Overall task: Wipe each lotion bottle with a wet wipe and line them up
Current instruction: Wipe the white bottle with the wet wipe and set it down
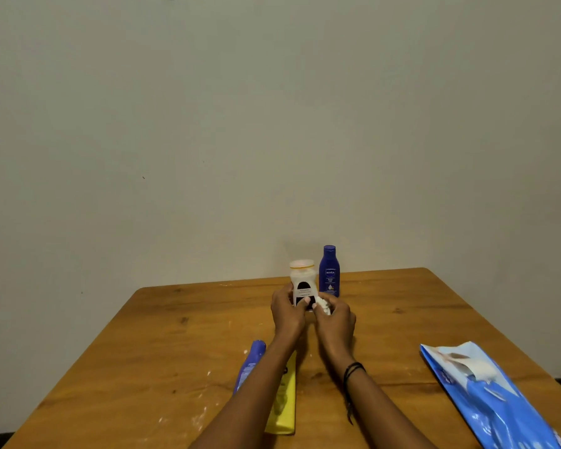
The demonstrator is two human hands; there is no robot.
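Observation:
My left hand (287, 311) grips a white lotion bottle (302, 281) with a dark label and a pale cap, held upright above the wooden table (143, 335). My right hand (334, 319) presses a crumpled white wet wipe (323, 305) against the bottle's lower right side. A dark blue Nivea bottle (329, 272) stands upright just behind and to the right, near the table's far edge. A purple-blue bottle (249, 364) lies on its side near my left forearm. A yellow bottle (285, 403) lies beside it, partly hidden by my arm.
A blue wet-wipe pack (486, 396) lies at the table's right front, with a white wipe (480, 367) sticking out of its opening. White specks mark the table's left front. A plain wall rises behind the table.

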